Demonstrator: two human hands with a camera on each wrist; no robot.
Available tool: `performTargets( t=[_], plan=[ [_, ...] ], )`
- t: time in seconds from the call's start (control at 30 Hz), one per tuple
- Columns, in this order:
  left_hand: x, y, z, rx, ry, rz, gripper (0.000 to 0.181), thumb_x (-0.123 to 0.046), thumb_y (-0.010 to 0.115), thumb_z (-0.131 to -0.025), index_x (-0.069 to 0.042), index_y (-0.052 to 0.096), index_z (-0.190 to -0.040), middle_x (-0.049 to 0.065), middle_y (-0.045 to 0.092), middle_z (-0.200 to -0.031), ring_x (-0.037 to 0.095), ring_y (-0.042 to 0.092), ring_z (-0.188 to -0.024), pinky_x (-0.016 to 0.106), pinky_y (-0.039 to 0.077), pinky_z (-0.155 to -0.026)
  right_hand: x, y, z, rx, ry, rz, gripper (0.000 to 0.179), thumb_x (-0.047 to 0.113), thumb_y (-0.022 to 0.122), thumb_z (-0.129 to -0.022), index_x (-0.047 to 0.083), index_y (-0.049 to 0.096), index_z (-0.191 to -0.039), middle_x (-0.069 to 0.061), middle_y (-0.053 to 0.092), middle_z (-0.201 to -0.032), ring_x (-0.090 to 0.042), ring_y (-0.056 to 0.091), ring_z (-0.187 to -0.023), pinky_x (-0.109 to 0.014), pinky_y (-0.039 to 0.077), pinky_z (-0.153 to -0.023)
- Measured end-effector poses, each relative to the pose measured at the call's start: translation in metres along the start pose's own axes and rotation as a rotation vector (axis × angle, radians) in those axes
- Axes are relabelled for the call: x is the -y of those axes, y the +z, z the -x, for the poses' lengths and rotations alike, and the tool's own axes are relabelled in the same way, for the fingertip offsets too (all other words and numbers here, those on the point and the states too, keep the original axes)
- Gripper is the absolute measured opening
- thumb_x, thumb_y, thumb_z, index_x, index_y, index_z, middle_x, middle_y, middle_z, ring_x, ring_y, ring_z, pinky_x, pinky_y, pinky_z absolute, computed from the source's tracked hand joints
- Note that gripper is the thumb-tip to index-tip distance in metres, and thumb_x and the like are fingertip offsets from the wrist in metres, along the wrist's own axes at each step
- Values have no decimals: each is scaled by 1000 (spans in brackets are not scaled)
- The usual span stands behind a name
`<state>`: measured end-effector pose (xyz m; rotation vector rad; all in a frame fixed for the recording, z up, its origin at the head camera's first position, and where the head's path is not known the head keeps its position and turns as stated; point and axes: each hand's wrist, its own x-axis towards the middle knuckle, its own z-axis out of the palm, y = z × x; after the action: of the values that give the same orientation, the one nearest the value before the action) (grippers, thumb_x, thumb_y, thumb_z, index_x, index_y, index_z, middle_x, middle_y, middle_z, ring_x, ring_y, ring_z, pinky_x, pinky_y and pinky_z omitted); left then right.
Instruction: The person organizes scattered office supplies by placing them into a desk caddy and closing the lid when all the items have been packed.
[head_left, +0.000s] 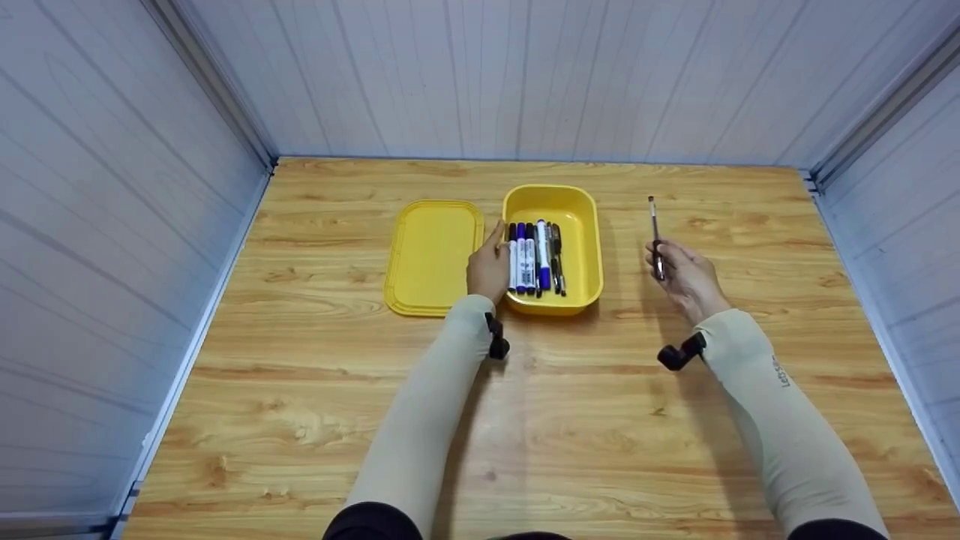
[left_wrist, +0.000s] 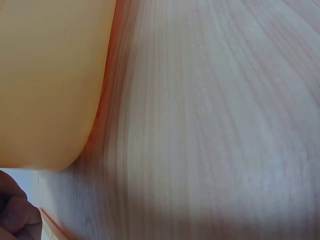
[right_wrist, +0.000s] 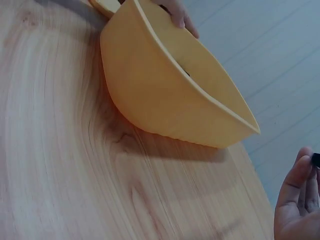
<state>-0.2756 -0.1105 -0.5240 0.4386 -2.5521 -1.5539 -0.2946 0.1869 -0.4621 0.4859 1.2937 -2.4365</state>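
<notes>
A yellow plastic box stands in the middle of the table, with several markers and pens lined up along its left side. My left hand holds the box's left wall, its thumb over the rim; in the right wrist view, fingertips show at the far rim. To the right of the box, my right hand pinches a slim clear-barrelled pen with dark ends. That pen points away from me, above the table. Only a dark bit of it shows in the right wrist view.
Left of the box lies a flat yellow lid, partly behind the left hand. The wooden table is bounded by pale panel walls at the back and both sides.
</notes>
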Motion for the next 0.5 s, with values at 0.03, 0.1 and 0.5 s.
performTargets(
  t=[0.03,0.1,0.5],
  plan=[
    [0,0,0,0,-1,4,44,-27,42,-96,-36,33,-138,1,37,-54,12,30,-41,26,32,-40,-1,2,-1,5,1,-11,20,2,58,-86,2,60,-106,-11,67,-91,-19,64,-76,-26,50,-61],
    [0,0,0,-1,-2,2,44,-27,41,-96,-36,33,-138,1,36,-54,11,30,-41,26,32,-40,-3,4,-1,12,4,-4,22,2,58,-86,3,59,-108,-10,67,-91,-19,64,-78,-26,50,-61],
    [0,0,0,-7,0,-5,44,-27,43,-96,-36,34,-138,0,34,-54,12,31,-43,26,32,-41,-12,16,-1,57,14,22,15,4,56,-88,4,61,-102,-10,66,-94,-18,63,-81,-26,50,-67]
  ],
)
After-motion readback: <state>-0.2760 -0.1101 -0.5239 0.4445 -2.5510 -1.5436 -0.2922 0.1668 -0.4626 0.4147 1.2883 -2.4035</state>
